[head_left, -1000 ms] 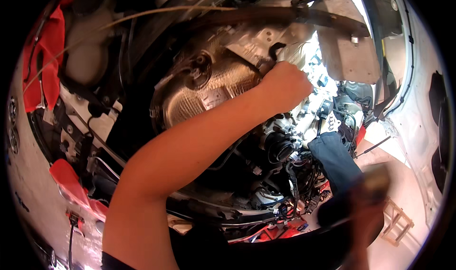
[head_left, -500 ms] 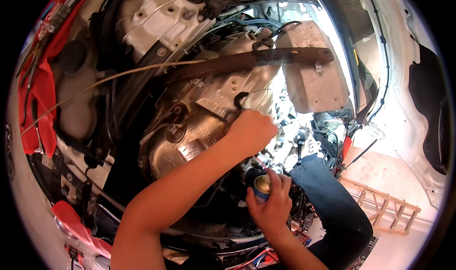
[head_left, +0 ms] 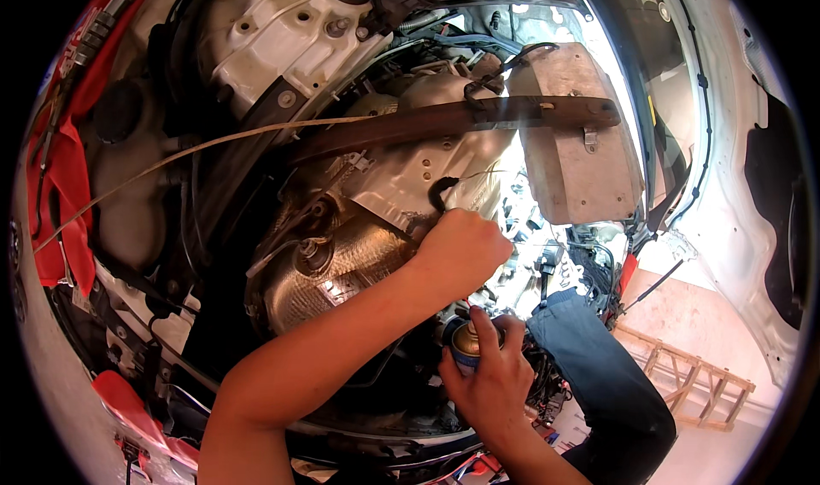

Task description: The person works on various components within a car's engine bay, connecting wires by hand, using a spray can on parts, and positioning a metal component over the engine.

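Note:
My left hand [head_left: 468, 250] is a closed fist over the engine, beside a short curved black hose [head_left: 439, 193]. Whatever its fingers hold is hidden from view. Just below it, my right hand [head_left: 495, 365] grips a spray can [head_left: 465, 341] with a gold-coloured top and blue body. The index finger reaches up over the can's top, where a bit of red shows by the fingertip. Left of my fist lies a dimpled metal heat shield [head_left: 359, 250] on the engine.
A dark blue clothed limb [head_left: 589, 357] bends in from the lower right; its end is hidden. A rusty brown bar [head_left: 401, 126] crosses above the engine, near a tan metal plate [head_left: 576, 169]. Red cloth [head_left: 64, 195] hangs at left. A wooden ladder [head_left: 696, 382] stands far right.
The view has shifted slightly, so the engine sits a little lower and to the right. The can's top has tilted a bit, and my right hand stays wrapped round it.

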Demonstrator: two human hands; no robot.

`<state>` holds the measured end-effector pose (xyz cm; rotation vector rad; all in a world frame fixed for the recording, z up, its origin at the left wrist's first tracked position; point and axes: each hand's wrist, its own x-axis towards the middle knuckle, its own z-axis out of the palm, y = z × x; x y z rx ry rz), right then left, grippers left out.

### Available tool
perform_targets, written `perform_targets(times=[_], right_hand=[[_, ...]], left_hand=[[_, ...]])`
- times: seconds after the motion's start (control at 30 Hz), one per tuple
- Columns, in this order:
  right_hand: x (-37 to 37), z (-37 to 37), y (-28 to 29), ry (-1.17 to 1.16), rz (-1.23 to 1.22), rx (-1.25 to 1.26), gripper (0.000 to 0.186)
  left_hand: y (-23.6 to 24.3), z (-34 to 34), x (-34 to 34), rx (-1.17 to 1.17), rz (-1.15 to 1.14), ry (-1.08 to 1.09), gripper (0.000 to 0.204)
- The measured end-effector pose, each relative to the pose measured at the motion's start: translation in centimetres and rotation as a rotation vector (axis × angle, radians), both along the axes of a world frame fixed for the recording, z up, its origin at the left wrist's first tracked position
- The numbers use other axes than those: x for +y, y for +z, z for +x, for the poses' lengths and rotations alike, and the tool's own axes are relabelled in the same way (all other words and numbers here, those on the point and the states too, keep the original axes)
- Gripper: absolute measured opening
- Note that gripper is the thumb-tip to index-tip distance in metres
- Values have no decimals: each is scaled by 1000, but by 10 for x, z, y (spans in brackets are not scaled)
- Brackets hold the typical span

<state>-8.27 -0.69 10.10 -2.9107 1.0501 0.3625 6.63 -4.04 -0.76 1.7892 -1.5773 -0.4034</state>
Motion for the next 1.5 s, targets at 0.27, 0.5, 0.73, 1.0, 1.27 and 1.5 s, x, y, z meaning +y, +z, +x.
perform_targets(times=[0.27,0.5,0.73,1.0,1.27,1.5], right_hand=[[-5,7,-12,-3,8,79,59],[3,9,-17,-27,28,102,57],[6,11,-18,-87,54,135,62],[5,8,10,-113,-4,13,61],[-26,-64,98,67,-316,0,61],[6,-4,39,-16,-62,-46,60]], left_hand=[[2,1,3,-19,-43,-3,7],[-5,-2,2,5,-80,26,10],[-4,-2,3,-29,-64,33,11],[-5,-3,2,-25,-81,25,12],[-4,-3,3,-60,-32,18,13],[-4,-5,4,-50,18,2,16]])
